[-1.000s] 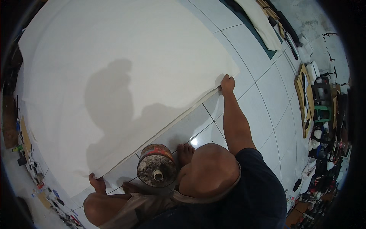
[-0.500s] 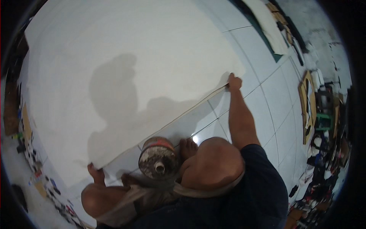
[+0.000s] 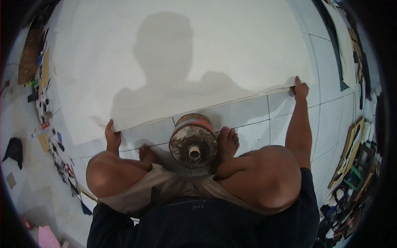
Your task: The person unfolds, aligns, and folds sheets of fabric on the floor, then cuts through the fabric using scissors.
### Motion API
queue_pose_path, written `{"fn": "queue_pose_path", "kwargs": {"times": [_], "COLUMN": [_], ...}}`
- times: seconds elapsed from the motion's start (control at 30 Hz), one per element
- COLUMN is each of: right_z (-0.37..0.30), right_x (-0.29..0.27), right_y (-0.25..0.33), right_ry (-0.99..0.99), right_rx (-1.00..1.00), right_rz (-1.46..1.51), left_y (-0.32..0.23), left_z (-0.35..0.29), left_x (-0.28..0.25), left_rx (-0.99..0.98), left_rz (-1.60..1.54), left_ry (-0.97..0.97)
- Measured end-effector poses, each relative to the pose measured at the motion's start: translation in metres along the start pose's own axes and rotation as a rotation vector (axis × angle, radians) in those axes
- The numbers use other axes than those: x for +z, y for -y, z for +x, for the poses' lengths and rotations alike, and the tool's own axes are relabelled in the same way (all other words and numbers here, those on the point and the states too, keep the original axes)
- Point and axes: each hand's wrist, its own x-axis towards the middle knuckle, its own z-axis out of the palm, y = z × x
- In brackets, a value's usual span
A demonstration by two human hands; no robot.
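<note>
L hand (image 3: 112, 134) had its fingers closed on the near edge of the off-white sheet (image 3: 231, 47), nr its L corner; R hand (image 3: 301, 89) pinched the edge nr the R corner, fingers partly hidden underneath. Sheet lay spread over the tiled floor (image 3: 248, 110), stained metal can (image 3: 186, 139) just beside it. Uneven pull could skew/crease it; dragging it twd the can might snag or smudge it.

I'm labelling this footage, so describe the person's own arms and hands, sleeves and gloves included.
The left hand and right hand wear no gloves, and no ring or watch shows. The right arm is bare up to a dark sleeve, plain where it shows. The left arm is mostly hidden behind the knee.
</note>
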Motion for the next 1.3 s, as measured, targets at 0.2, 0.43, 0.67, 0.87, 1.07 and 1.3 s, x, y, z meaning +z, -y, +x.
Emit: {"fn": "queue_pose_path", "kwargs": {"times": [0.2, 0.43, 0.67, 0.87, 1.07, 1.3], "right_z": [-0.006, 0.063, -0.002, -0.038, -0.033, -0.016], "right_x": [-0.035, -0.154, -0.207, -0.058, -0.011, -0.013], "right_y": [0.046, 0.199, 0.154, 0.035, 0.017, 0.000], "right_ry": [-0.029, 0.032, -0.148, -0.092, -0.013, -0.075], "right_rx": [-0.053, -0.382, -0.106, 0.207, 0.349, 0.315], "right_rz": [0.462, 0.603, 0.525, 0.495, 0.481, 0.441], "left_y": [-0.003, -0.156, -0.182, -0.010, 0.001, 0.008], "left_z": [0.002, 0.015, -0.053, -0.017, -0.008, -0.018], "left_x": [-0.023, 0.012, 0.004, 0.002, -0.029, -0.004], "left_rx": [0.421, 0.468, 0.465, 0.041, -0.037, -0.051], "left_rz": [0.625, 0.000, -0.040, -0.023, 0.200, 0.071], "left_ry": [-0.001, -0.092, -0.156, 0.043, 0.068, 0.022]}}
